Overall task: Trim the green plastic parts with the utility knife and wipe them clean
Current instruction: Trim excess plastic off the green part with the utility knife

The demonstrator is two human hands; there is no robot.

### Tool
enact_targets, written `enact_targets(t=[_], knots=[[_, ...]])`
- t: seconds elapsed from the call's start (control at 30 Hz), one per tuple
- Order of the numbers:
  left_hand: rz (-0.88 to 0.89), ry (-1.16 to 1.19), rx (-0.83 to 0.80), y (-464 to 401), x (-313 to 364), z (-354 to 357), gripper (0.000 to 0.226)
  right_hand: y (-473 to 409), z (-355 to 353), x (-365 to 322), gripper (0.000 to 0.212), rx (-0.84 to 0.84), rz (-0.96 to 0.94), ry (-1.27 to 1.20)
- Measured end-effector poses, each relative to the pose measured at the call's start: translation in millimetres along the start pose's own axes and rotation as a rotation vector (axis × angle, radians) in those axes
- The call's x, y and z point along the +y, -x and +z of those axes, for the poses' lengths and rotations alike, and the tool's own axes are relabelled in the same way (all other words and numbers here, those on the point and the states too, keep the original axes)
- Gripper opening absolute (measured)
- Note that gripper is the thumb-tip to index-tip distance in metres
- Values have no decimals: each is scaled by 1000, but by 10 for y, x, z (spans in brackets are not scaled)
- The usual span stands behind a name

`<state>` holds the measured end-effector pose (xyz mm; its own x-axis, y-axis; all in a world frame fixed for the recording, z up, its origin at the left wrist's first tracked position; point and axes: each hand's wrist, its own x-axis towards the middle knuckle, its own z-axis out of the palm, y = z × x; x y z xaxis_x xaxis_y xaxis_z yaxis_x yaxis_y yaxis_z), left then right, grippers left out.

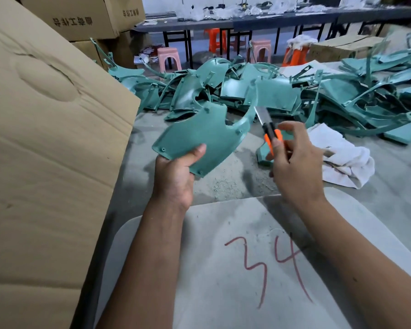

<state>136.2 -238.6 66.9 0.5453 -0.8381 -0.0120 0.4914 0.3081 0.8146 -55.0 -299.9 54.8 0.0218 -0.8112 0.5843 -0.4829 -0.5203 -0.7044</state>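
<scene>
Viewpoint: a camera on the person's head, looking forward and down at two bare forearms stretched over a dusty grey work surface.

Left hand point(176, 172): raised above the surface, gripping a green plastic part point(199, 136) at its near lower edge; the thumb presses flat on the upper face and the other fingers are hidden underneath, so it is clamped on the part.

Green plastic part: a curved, flat panel with a rounded notch along its far edge and small moulded pegs near the rim; it is held in the air, tilted, just left of the knife and apart from it.

Right hand point(294, 165): fingers curled round a utility knife point(268, 129); the index finger is lifted off it and sticks out to the left, over the handle.

Utility knife: orange and black handle, silver blade extended and pointing up and away – toward the notched edge of the held part; the blade does not touch the part.

Pile of green parts point(282, 93): a loose heap of similar panels and curved strips lying across the surface beyond the hands.

White cloth point(342, 157): crumpled on the surface just right of the right hand; it lies there untouched.

Small green piece point(262, 156): on the surface below the knife, partly hidden by the right hand.

Grey board point(223, 257): nearest the camera, with "34" handwritten in red – both forearms pass over it.

Cardboard box point(45, 162): large, filling the left side.

Background: stacked cartons, pink and orange plastic stools, a long dark table with cluttered white material.
</scene>
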Motion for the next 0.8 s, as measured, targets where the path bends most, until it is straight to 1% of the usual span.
enact_targets(t=[0.1,0.2,0.27,0.3,0.37,0.43,0.47,0.5,0.53,0.6,0.67,0.73,0.8], knots=[[21,-136,-48,-4,-57,0,40,34,35,-20,14,-129,71,-117],[77,-331,-108,10,-117,-2,39,21,33,-25,11,-269,146,-221],[154,-459,-140,-18,-131,-25,35,-10,6,0,11,-358,212,-280],[210,-506,-187,-37,-122,-44,32,-30,-23,22,13,-404,250,-339],[328,-545,-248,-91,-95,-124,30,-76,-107,63,15,-472,297,-539],[404,-602,-193,-137,-54,-232,35,-132,-202,100,16,-451,332,-847],[429,-668,-142,-148,-43,-277,37,-165,-240,111,18,-416,332,-948],[462,-746,-113,-145,-34,-304,35,-187,-262,126,19,-373,305,-966],[518,-824,-100,-133,-25,-308,29,-194,-254,131,18,-324,244,-891],[674,-1009,-74,-71,-6,-227,20,-141,-191,116,20,-234,71,-619],[789,-1199,-71,-20,-22,-116,33,-36,-85,67,22,-213,-117,-392],[846,-1262,-62,43,-80,-19,34,60,1,6,18,-226,-277,-254],[863,-1267,-52,67,-136,20,16,79,31,-33,26,-182,-346,-195]])
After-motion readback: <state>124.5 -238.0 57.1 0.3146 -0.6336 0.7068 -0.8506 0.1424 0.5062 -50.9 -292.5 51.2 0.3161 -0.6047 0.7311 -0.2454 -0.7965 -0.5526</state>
